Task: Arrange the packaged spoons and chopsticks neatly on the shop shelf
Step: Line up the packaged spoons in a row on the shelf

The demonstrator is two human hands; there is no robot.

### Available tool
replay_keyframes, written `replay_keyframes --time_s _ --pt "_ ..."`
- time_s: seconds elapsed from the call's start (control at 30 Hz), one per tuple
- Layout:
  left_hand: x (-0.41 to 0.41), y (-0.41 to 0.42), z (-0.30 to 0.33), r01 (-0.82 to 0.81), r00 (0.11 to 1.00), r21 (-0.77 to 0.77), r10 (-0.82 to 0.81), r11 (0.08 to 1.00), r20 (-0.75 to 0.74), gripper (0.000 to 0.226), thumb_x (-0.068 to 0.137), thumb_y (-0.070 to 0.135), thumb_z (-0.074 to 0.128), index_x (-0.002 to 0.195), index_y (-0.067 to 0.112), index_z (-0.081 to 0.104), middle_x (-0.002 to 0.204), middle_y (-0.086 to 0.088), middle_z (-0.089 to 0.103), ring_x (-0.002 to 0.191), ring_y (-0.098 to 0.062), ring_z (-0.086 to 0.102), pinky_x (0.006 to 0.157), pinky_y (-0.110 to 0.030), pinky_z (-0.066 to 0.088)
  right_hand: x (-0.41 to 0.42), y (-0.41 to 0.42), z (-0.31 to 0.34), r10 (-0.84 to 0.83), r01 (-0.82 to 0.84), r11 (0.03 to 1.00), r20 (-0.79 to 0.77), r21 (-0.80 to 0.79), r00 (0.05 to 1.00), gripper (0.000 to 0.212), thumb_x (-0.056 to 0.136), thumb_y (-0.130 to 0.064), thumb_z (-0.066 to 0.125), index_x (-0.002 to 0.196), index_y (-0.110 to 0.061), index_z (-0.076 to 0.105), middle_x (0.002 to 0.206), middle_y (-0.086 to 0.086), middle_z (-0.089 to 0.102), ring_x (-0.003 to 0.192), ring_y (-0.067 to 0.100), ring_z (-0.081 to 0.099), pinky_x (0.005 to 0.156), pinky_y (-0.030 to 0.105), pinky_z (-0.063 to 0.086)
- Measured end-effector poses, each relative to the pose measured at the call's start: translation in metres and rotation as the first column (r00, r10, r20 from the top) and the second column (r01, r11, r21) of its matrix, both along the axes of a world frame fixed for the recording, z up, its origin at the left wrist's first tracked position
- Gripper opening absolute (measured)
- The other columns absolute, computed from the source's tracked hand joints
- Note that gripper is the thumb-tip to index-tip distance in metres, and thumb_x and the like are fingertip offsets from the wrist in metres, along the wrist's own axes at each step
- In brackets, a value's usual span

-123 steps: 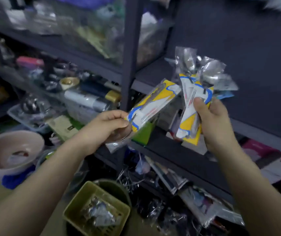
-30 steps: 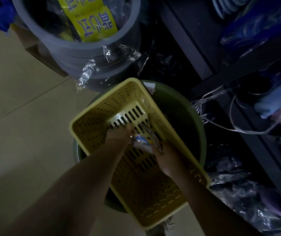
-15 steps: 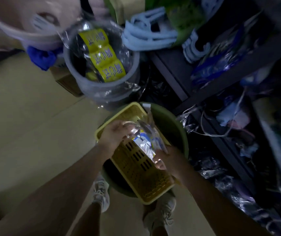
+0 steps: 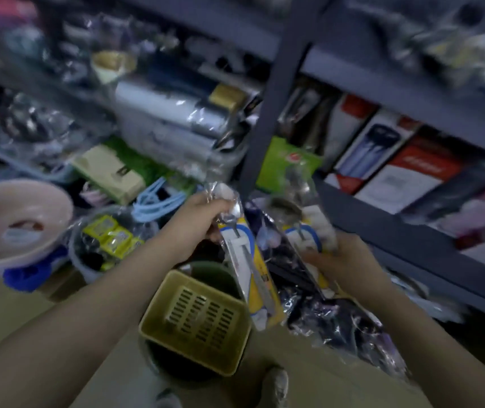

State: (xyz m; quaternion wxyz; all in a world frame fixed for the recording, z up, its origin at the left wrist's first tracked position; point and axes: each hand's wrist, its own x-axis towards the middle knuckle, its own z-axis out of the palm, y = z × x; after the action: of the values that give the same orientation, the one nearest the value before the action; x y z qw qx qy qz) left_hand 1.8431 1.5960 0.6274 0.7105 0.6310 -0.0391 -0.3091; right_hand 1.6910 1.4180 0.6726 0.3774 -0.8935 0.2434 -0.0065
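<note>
The fingers of the left hand (image 4: 203, 219) are curled around the top end of one spoon-and-chopsticks pack (image 4: 250, 269), at the clear plastic near the spoon bowl. The pack hangs down from this grip, tilted, and its yellow and blue card points toward the floor. The right hand (image 4: 344, 260) is bent around the lower part of a second pack (image 4: 303, 231); the thumb side seems to press on the card, but the picture is blurred and the exact pinch cannot be told. This second pack stands more upright, with its spoon end above the fingers.

Both packs are in the air, between the person and the grey shelf (image 4: 411, 242), and just above the yellow basket (image 4: 197, 316), which sits on a dark green bucket (image 4: 176, 366) on the floor. No pack touches the shelf yet.

The step in hand is probably to carry the two packs up to the shelf. To do it well, the person should turn the hanging pack so that it points the same way as the other one, hold both by the stiff card and not by the loose film, and lay them flat side by side with the edges in line. The film is slippery, so a weak pinch may let a pack slide.
</note>
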Motion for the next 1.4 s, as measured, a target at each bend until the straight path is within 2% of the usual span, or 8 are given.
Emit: replay_keyframes --time_s 0.4,0.7,0.77,0.83,0.97,1.1,1.27,1.4 --pt "-0.019 -0.144 0.201 0.221 0.91 -0.146 -0.15 0.964 0.386 0.011 0.084 0.009 0.056 0.077 0.015 0.062 0.056 0.006 0.062 0.057 -0.016 0.05 0.052 -0.029 0.038 -0.004 -0.133 0.185 -0.273 0.16 0.95 0.464 0.269 0.843 0.015 0.08 -0.004 0.066 0.082 -0.019 0.063 0.076 -0.004 0.069 0.066 0.009 0.064 0.064 0.024 0.053" --pt "0.014 -0.236 0.259 -0.048 0.988 -0.333 0.093 0.942 0.12 0.022 0.087 0.001 0.041 0.069 0.009 0.05 0.06 -0.006 0.055 0.041 -0.009 0.053 0.039 -0.013 0.042 0.086 -0.259 0.222 -0.041 0.072 0.971 0.135 -0.228 0.99 0.019 0.088 -0.021 0.057 0.096 -0.004 0.058 0.071 0.008 0.056 0.056 0.015 0.048 0.047 0.019 0.042" --pt "0.027 -0.253 0.26 -0.121 0.985 -0.352 0.155 0.928 0.07 0.023 0.09 0.006 0.043 0.068 0.008 0.048 0.061 -0.007 0.055 0.04 -0.009 0.055 0.041 -0.012 0.044 0.086 -0.276 0.217 0.02 0.003 0.985 0.135 -0.17 0.991 0.022 0.093 -0.026 0.05 0.084 -0.008 0.059 0.042 -0.006 0.054 0.042 0.01 0.046 0.045 0.021 0.037" --pt "0.039 -0.272 0.258 -0.165 0.974 -0.368 0.209 0.915 0.083 0.019 0.091 0.007 0.047 0.072 0.007 0.049 0.07 -0.009 0.054 0.049 -0.013 0.06 0.043 -0.014 0.048 0.082 -0.291 0.213 0.074 -0.075 0.997 0.185 -0.002 0.98 0.029 0.097 -0.03 0.043 0.086 -0.013 0.063 0.053 -0.012 0.063 0.06 0.009 0.057 0.061 0.023 0.041" --pt "0.056 -0.311 0.244 -0.136 0.875 -0.039 0.139 0.99 0.464 0.01 0.086 0.007 0.057 0.091 0.012 0.05 0.085 -0.007 0.057 0.068 -0.015 0.057 0.058 -0.027 0.051 0.073 -0.315 0.215 0.094 -0.116 0.991 0.26 0.068 0.961 0.045 0.098 -0.041 0.032 0.121 -0.013 0.059 0.124 -0.002 0.057 0.116 0.014 0.05 0.104 0.03 0.038" --pt "0.06 -0.329 0.237 -0.02 0.658 0.505 -0.369 0.863 0.657 0.01 0.087 0.01 0.054 0.085 0.013 0.062 0.086 -0.008 0.058 0.082 -0.018 0.053 0.069 -0.025 0.043 0.054 -0.31 0.219 0.308 -0.26 0.944 0.248 -0.205 0.919 0.042 0.094 -0.043 0.04 0.127 -0.021 0.052 0.129 -0.002 0.053 0.111 0.011 0.052 0.085 0.015 0.039" --pt "0.072 -0.31 0.234 -0.058 0.649 0.406 -0.274 0.912 0.71 0.035 0.088 0.022 0.055 0.123 0.017 0.057 0.107 -0.011 0.068 0.097 -0.02 0.063 0.094 -0.037 0.046 0.052 -0.277 0.204 0.559 -0.497 0.603 -0.115 -0.624 0.821 0.072 0.086 -0.064 0.035 0.147 -0.031 0.015 0.159 -0.003 0.001 0.145 0.014 -0.003 0.115 0.033 -0.002" --pt "0.089 -0.28 0.225 -0.042 0.641 0.402 -0.283 0.915 0.713 0.028 0.087 0.031 0.058 0.114 0.03 0.059 0.104 0.009 0.063 0.089 -0.004 0.057 0.085 -0.021 0.04 0.09 -0.243 0.187 0.507 -0.444 0.585 -0.122 -0.678 0.853 0.096 0.075 -0.079 0.035 0.148 -0.027 0.003 0.158 0.0 -0.008 0.145 0.019 -0.008 0.116 0.04 -0.004"
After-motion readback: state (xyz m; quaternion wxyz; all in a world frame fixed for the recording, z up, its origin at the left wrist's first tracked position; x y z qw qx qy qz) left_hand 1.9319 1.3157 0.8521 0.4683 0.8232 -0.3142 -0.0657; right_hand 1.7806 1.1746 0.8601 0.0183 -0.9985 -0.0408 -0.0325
